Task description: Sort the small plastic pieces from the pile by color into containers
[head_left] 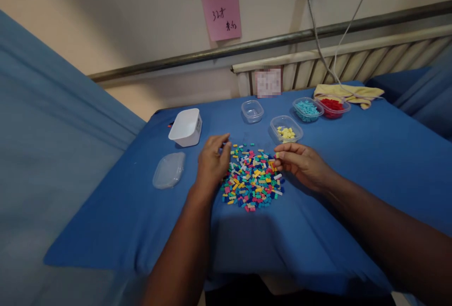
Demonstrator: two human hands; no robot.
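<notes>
A heap of small toy building bricks in many colours lies spread on the blue cloth. My right hand, at the heap's right edge, pinches a small pale yellow brick between thumb and fingertips. Just beyond it stands a clear plastic tub holding some pale yellow bricks. At the heap's upper left edge is my left hand, its thumb and index finger apart and nothing visible between them. Its other fingers are partly hidden.
Behind stand a small clear tub, a tub of light blue bricks and one of red bricks, near a yellow cloth. On the left are a white box and a clear lid. A radiator lines the wall.
</notes>
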